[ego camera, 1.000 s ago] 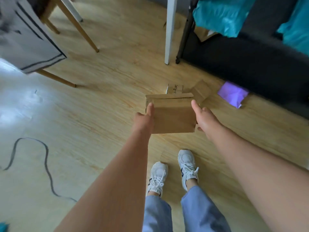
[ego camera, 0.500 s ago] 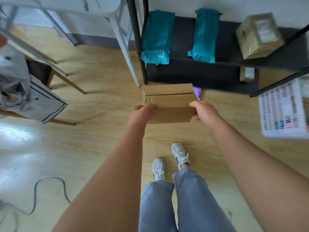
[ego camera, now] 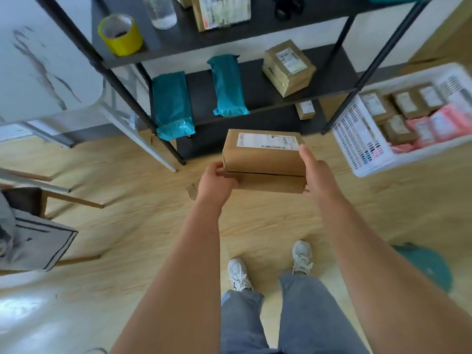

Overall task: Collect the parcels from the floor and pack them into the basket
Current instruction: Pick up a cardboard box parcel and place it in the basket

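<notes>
Centre frame, two stacked boxes (ego camera: pixel 263 159) ride between the hands. The left hand (ego camera: pixel 217 180) is curled round the lower one's end, and the right hand (ego camera: pixel 319 172) clamps the other end, thumb up against the top one. The basket (ego camera: pixel 357 139) sits at right, partly filled. Swung too fast, the top box could slide off.

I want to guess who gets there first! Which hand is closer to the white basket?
Right. The right hand grips the stacked cardboard parcels at the end facing the white basket; the left hand grips the far end, with the parcels between it and the basket.
</notes>
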Available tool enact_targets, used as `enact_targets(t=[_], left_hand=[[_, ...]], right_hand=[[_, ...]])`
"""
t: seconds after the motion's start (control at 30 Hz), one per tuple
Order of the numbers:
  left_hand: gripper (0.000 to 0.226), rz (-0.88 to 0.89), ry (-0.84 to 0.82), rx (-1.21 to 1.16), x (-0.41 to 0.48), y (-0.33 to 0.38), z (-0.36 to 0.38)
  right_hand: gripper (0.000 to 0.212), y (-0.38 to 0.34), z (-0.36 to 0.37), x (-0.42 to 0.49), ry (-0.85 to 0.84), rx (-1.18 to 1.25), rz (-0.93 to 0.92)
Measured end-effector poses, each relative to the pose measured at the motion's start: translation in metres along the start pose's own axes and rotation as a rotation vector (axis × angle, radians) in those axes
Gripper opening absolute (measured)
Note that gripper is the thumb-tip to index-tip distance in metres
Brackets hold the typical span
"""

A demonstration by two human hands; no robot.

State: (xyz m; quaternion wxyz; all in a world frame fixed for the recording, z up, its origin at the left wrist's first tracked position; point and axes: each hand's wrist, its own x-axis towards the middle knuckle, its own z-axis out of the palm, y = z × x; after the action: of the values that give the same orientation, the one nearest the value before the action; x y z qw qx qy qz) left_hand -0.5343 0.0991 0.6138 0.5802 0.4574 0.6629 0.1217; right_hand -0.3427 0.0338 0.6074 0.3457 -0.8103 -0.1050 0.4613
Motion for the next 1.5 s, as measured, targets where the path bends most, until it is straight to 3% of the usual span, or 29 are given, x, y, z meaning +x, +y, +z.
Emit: enact_targets(t=[0.1, 0.23, 0.47, 0.53, 0.63, 0.7, 0.87, 0.93, 1.0, 1.13, 1.23, 1.37, 1.43, 1.5], left_hand=[[0.064, -0.034, -0.115, -0.007, -0.009, 0.020, 0.028], [0.099, -0.144, -0.121, -0.080, -0.013, 0.047, 0.087], [0.048, -0.159, -0.051, -0.209, -0.017, 0.071, 0.213], [0.048, -0.157, -0.017, -0.233, -0.021, 0.081, 0.254], [0.090, -0.165, -0.013, -0.241, -0.024, 0.096, 0.306], [0.108, -0.163, -0.063, -0.231, -0.026, 0.104, 0.337], [0.115, -0.145, -0.168, -0.108, -0.031, 0.125, 0.388], [0.102, -0.149, -0.224, -0.053, -0.031, 0.134, 0.405], [0.067, -0.154, -0.282, -0.007, -0.027, 0.145, 0.421], [0.056, -0.177, -0.422, 0.072, -0.012, 0.172, 0.454], [0.062, -0.213, -0.479, 0.083, 0.004, 0.191, 0.471], [0.093, -0.115, -0.268, 0.065, 0.037, 0.233, 0.485], [0.089, -0.031, -0.299, 0.114, 0.052, 0.259, 0.496], [0.069, 0.024, -0.427, 0.225, 0.060, 0.279, 0.512]], right_hand=[[0.071, 0.005, -0.033, 0.009, 0.019, 0.092, 0.003], [0.052, 0.015, -0.087, 0.032, 0.041, 0.161, -0.018], [0.052, 0.043, -0.198, 0.076, 0.050, 0.139, -0.039], [0.061, 0.052, -0.230, 0.092, 0.103, 0.097, -0.041], [0.077, 0.060, -0.265, 0.110, 0.159, 0.183, 0.119], [0.087, 0.061, -0.286, 0.118, 0.061, 0.307, 0.238], [0.101, 0.057, -0.318, 0.136, -0.081, 0.451, 0.294], [0.107, 0.057, -0.328, 0.147, -0.073, 0.446, 0.294], [0.111, 0.055, -0.337, 0.159, -0.042, 0.440, 0.293], [0.119, 0.042, -0.363, 0.196, 0.014, 0.593, 0.307], [0.096, 0.032, -0.383, 0.221, 0.074, 0.703, 0.292], [0.074, 0.011, -0.412, 0.248, 0.084, 0.712, 0.251], [0.066, 0.002, -0.427, 0.260, 0.074, 0.714, 0.239], [0.050, -0.004, -0.440, 0.269, 0.032, 0.734, 0.231]])
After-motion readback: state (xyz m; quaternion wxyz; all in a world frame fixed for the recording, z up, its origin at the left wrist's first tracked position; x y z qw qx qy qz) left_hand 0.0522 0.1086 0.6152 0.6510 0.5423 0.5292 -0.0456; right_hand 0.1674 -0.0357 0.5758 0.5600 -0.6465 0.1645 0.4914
